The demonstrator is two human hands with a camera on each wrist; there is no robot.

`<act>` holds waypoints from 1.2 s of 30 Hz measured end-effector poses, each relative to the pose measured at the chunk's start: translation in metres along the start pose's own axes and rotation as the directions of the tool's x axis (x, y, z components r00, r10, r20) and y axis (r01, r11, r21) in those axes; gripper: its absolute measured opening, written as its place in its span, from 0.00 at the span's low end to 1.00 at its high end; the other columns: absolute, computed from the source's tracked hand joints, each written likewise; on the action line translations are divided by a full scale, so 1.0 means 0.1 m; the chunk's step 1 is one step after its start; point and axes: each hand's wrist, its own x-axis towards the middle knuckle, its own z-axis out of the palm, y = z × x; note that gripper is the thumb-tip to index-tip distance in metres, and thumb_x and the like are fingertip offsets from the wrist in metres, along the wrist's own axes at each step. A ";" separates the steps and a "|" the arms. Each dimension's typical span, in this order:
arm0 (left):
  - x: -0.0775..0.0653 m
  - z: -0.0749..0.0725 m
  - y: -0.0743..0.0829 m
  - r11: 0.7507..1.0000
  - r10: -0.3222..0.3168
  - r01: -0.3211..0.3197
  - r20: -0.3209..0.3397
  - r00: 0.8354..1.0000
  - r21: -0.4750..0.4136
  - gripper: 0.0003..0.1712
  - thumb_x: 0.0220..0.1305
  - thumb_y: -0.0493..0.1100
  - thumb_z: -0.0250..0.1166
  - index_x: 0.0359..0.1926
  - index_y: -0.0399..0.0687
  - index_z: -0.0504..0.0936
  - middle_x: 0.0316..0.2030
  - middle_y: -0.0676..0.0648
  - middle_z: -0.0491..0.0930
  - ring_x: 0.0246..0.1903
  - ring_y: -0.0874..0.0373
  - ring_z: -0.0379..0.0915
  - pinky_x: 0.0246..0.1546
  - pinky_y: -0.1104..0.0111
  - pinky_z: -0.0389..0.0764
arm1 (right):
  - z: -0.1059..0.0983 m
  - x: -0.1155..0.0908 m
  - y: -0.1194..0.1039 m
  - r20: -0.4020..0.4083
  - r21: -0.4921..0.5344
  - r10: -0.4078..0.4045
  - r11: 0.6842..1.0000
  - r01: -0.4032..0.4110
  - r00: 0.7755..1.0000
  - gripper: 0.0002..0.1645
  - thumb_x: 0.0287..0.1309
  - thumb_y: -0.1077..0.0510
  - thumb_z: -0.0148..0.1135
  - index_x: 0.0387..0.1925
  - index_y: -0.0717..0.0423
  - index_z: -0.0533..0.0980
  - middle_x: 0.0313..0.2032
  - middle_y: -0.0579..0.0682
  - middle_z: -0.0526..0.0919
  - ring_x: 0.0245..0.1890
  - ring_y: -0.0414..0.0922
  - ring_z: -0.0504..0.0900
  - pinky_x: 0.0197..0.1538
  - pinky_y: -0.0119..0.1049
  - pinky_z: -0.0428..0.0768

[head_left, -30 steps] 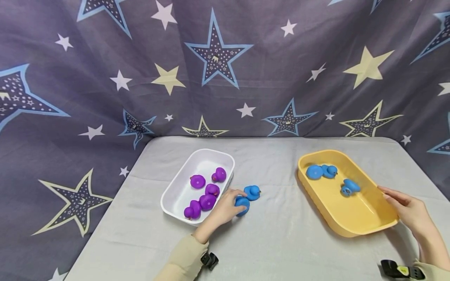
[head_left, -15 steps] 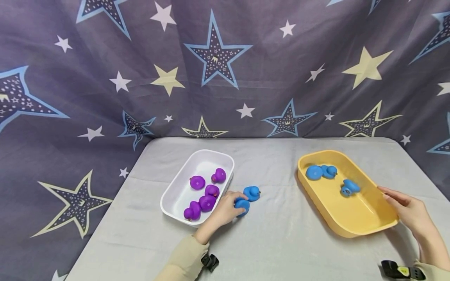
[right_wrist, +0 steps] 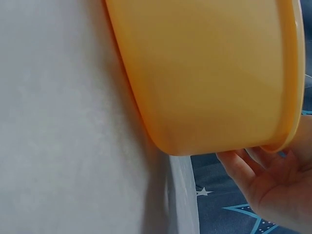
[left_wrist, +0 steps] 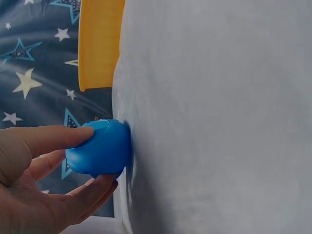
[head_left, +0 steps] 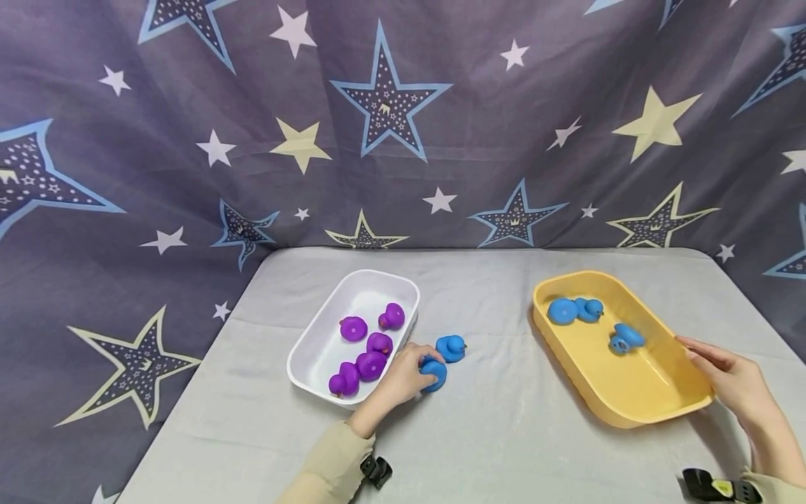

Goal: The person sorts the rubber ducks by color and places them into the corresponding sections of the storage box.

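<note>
My left hand (head_left: pixel 403 374) pinches a blue toy duck (left_wrist: pixel 100 148) between thumb and fingers, low over the cloth. In the head view this duck is partly covered by the fingers. A second blue duck (head_left: pixel 450 348) sits upright just beyond it. My right hand (head_left: pixel 733 378) holds the right side of a yellow tub (head_left: pixel 648 402), at the rim near its front corner. The right wrist view shows fingers (right_wrist: pixel 236 168) against the tub's outer wall. Inside the tub lie three blue ducks, one of them (head_left: pixel 627 337) apart from the other two (head_left: pixel 562 311).
Left of my left hand stands a white tub (head_left: pixel 308 381) with several purple ducks (head_left: pixel 371 364) inside. Grey cloth (head_left: pixel 491 434) covers the table between the tubs. A star-patterned curtain (head_left: pixel 466 126) hangs behind and at the sides.
My left fingers and thumb have drawn in slightly around the blue duck. The right hand, both tubs and the other ducks keep their places.
</note>
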 end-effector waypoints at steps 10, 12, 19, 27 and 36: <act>0.02 -0.02 0.05 1.000 0.014 -0.014 -0.023 1.000 -0.012 0.13 0.43 0.31 0.66 0.34 0.45 0.81 0.31 0.46 0.73 0.34 0.53 0.68 0.36 0.66 0.71 | -0.03 0.10 0.23 0.008 0.002 -0.023 1.000 0.023 1.000 0.22 0.59 0.51 0.52 0.54 0.51 0.72 0.36 0.14 0.70 0.36 0.14 0.67 0.32 0.14 0.70; 0.03 -0.03 0.06 1.000 0.017 -0.017 -0.032 0.999 -0.020 0.13 0.44 0.31 0.66 0.34 0.45 0.81 0.33 0.44 0.74 0.36 0.52 0.69 0.37 0.65 0.73 | -0.02 0.10 0.22 0.005 -0.003 -0.013 1.000 0.013 1.000 0.21 0.59 0.50 0.53 0.53 0.49 0.73 0.36 0.14 0.69 0.36 0.14 0.67 0.31 0.14 0.71; 0.09 -0.03 0.18 0.999 0.017 -0.019 -0.071 0.997 -0.032 0.13 0.45 0.33 0.67 0.36 0.47 0.81 0.39 0.42 0.74 0.38 0.51 0.72 0.38 0.66 0.75 | 0.01 0.03 0.05 0.002 -0.005 0.000 1.000 0.000 1.000 0.20 0.59 0.49 0.52 0.52 0.46 0.74 0.34 0.13 0.69 0.35 0.14 0.66 0.31 0.14 0.70; 0.18 -0.01 0.35 0.997 0.030 -0.036 -0.092 0.995 -0.062 0.14 0.44 0.33 0.68 0.36 0.47 0.81 0.37 0.44 0.75 0.37 0.54 0.70 0.37 0.68 0.72 | -0.04 0.10 0.22 0.001 -0.006 -0.003 1.000 0.003 1.000 0.21 0.58 0.50 0.53 0.53 0.48 0.73 0.35 0.14 0.69 0.35 0.13 0.66 0.31 0.13 0.70; 0.29 0.11 0.48 0.991 0.029 -0.039 -0.080 0.996 -0.127 0.14 0.44 0.33 0.67 0.36 0.46 0.81 0.36 0.44 0.75 0.38 0.55 0.69 0.39 0.69 0.71 | -0.06 0.13 0.33 0.009 -0.021 -0.015 1.000 0.015 1.000 0.22 0.59 0.50 0.52 0.55 0.51 0.71 0.36 0.14 0.69 0.36 0.14 0.66 0.31 0.14 0.71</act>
